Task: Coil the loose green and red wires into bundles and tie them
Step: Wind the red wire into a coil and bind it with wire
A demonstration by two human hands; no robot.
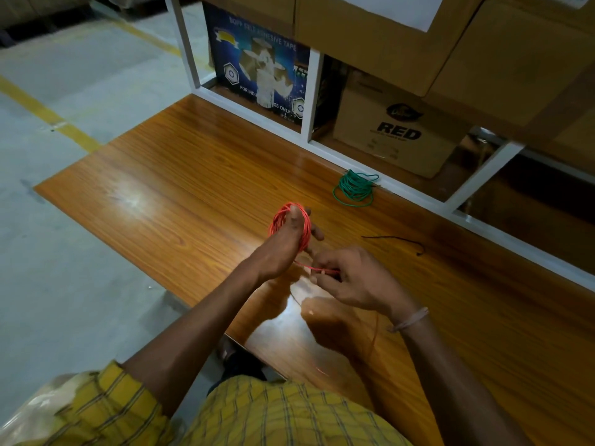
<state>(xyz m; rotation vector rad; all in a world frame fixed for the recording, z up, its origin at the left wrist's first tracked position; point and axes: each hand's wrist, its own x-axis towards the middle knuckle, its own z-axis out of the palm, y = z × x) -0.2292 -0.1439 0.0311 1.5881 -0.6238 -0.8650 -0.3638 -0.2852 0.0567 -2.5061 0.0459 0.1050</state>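
Observation:
A red wire [278, 217] is wound in several loops around the fingers of my left hand [285, 246], held above the wooden table [180, 175]. One strand runs from the coil to my right hand [349, 278], which pinches the red wire's loose end just right of the left wrist. A green wire [354, 188] lies coiled in a bundle on the table near the shelf frame, beyond both hands and apart from them.
A thin black tie wire [399, 241] lies on the table right of my hands. A white shelf frame [314, 98] at the table's back holds a blue tape box [260, 66] and a brown carton [399, 130]. Concrete floor lies to the left.

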